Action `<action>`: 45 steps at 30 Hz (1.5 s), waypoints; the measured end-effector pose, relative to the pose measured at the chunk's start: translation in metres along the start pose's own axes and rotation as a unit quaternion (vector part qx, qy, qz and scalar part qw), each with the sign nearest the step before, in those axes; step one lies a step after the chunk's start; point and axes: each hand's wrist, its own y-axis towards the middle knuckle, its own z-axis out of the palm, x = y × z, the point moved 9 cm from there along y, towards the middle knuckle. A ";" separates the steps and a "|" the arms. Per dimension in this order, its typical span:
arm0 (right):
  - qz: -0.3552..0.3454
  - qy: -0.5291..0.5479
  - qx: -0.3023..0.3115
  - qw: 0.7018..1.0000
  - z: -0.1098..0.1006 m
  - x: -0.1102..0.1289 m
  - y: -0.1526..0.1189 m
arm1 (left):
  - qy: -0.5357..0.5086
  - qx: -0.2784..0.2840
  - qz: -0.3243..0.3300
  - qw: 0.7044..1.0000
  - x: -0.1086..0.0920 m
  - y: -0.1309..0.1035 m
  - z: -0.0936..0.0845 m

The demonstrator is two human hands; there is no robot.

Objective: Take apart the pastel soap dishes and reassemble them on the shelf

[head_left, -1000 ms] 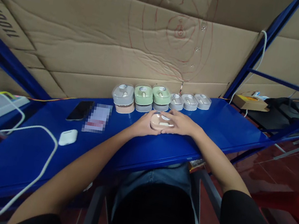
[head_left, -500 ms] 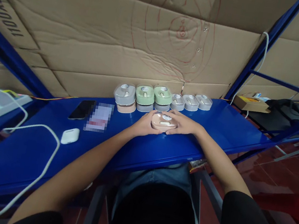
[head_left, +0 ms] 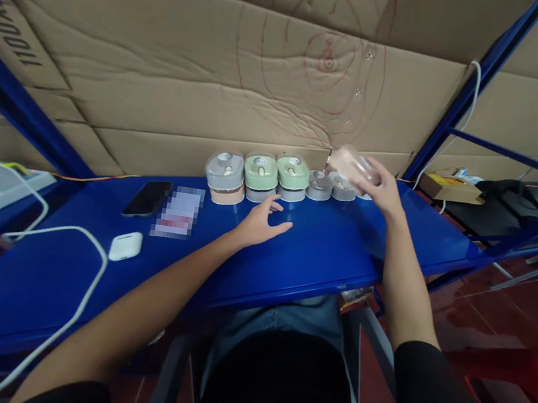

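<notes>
My right hand (head_left: 383,188) grips a beige lidded box (head_left: 350,165), raised and blurred above the grey boxes at the right of the row. Over the blue table (head_left: 321,256), my left hand (head_left: 262,222) is open with thumb and fingers apart, holding nothing. Just behind it are two green boxes with clear lids, the left green box (head_left: 260,173) and the right green box (head_left: 293,177), each on a grey one. At the row's left end a grey box (head_left: 225,171) sits on a beige box (head_left: 228,194). Single grey boxes stand to the right, including one grey box (head_left: 320,186).
A dark phone (head_left: 148,197), a pixelated flat item (head_left: 178,212) and a white earbud case (head_left: 125,246) lie on the table's left. A white cable (head_left: 99,270) curves along that side. A cardboard wall (head_left: 192,69) rises behind, with a blue post (head_left: 449,127) at right.
The beige box was between both hands at the table's front. My right hand has lifted it up, back and right over the grey boxes; my left hand has let go.
</notes>
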 end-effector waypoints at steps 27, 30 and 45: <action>-0.132 -0.224 0.151 0.954 0.120 0.029 0.001 | 0.067 0.056 -0.002 0.996 -0.005 -0.003 0.007; -0.120 -0.256 0.218 0.934 0.135 0.037 -0.007 | 0.074 0.056 0.001 0.996 -0.007 -0.003 0.006; 0.087 -0.237 0.269 0.930 0.101 0.055 -0.055 | 0.040 0.060 0.004 0.997 -0.007 -0.003 0.008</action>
